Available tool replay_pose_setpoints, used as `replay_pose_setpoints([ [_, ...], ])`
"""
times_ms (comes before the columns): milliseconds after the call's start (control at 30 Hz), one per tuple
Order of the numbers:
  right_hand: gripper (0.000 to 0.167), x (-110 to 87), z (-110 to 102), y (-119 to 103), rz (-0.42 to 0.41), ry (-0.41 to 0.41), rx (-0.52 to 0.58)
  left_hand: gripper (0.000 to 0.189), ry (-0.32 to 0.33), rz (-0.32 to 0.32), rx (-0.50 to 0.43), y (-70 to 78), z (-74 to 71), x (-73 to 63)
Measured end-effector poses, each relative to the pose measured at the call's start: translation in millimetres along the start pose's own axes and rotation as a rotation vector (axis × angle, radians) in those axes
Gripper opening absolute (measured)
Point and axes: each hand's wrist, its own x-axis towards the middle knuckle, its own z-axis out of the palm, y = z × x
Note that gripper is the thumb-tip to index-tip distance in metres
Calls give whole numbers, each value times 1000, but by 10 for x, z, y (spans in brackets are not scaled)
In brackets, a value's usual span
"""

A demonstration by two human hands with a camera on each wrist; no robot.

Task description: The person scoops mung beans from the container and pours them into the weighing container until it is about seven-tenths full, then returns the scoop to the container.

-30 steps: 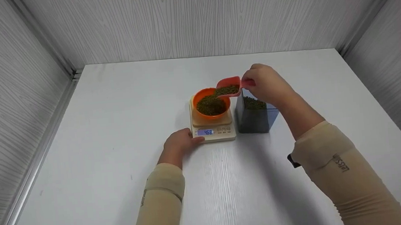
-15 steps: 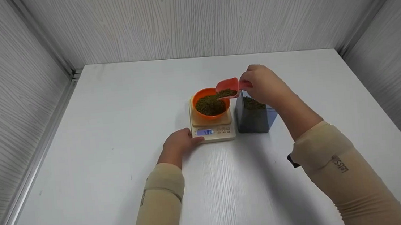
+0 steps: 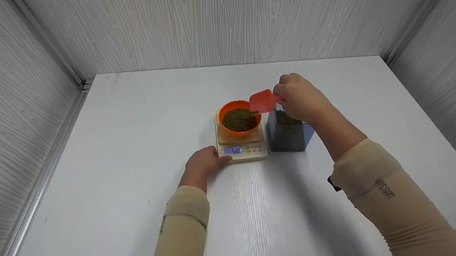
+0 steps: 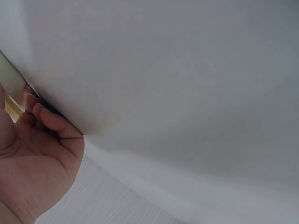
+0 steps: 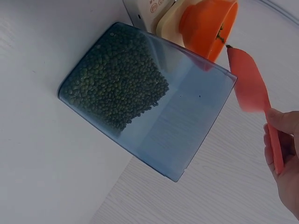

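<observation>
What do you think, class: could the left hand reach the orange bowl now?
Probably yes: the left hand holds the scale but could let go, and nothing visible blocks its way to the orange bowl.

Closed in by pale grey wood-grain walls (image 3: 223, 25) (joined at the corners with grey strips (image 3: 48, 40)). Spread below with a white tabletop (image 3: 136, 115), glossy under soft light.

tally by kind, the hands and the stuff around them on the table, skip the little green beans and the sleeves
Hands (left hand, right hand): 2
Scale: 1
Orange bowl: 1
Red scoop: 1
See-through bin: 1
Total: 6
</observation>
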Motion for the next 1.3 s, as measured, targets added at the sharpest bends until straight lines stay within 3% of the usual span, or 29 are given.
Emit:
replay_pose_setpoints([
  [300,10,-63,53,66,-134,98,-98,43,8,21,19,-15,6,2],
  [600,15,-132,-12,154,-44,80,-32,44,4,19,6,9,18,2],
  [833,19,-241,-225,297,27,74,5,46,-2,21,-5,10,19,1],
  [933,20,-282,-332,359,49,33,-68,46,0,25,-2,4,14,4],
  [1033,19,-303,-369,397,18,0,-180,44,5,19,-4,-7,7,10],
  [1300,31,-304,-179,336,-44,-120,-390,44,2,27,16,-17,-1,30],
])
